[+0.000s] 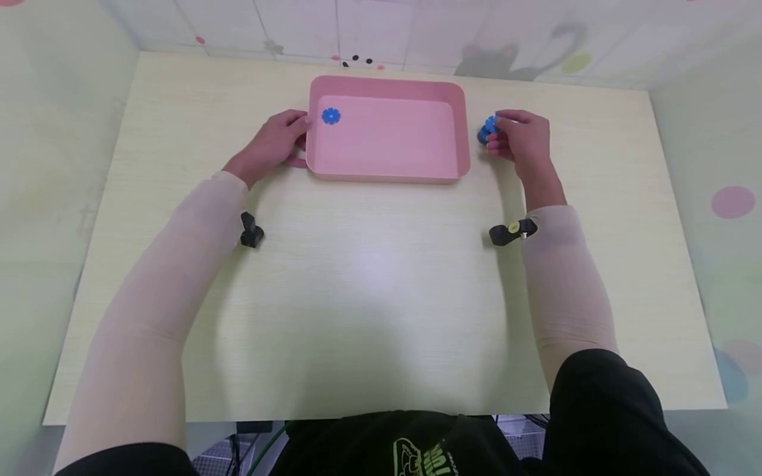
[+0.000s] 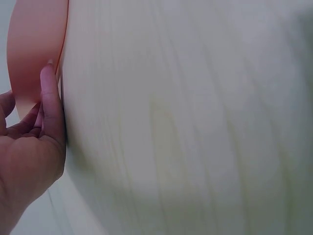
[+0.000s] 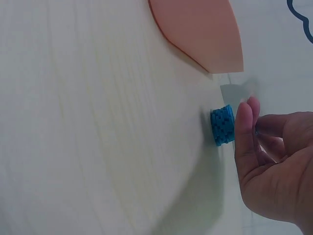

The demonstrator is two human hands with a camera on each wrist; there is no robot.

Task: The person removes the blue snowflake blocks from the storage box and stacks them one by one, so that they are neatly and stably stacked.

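Sitting on the table (image 1: 381,284), the pink tray (image 1: 387,173) is toward the far side with one blue flower disc (image 1: 330,116) in its far-left corner. Left hand (image 1: 272,142) rests against the tray's left wall, fingers relaxed. Right hand (image 1: 520,137), just right of the tray, is pinching a little stack of blue discs (image 3: 223,125) on the tabletop.

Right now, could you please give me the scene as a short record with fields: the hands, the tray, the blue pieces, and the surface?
left hand: left hand rests against the left wall of the pink tray, fingers straight
right hand: right hand has its grip on a stack of blue flower discs, just right of the tray
tray contents: one blue flower disc in the far left corner
surface: pale wooden table
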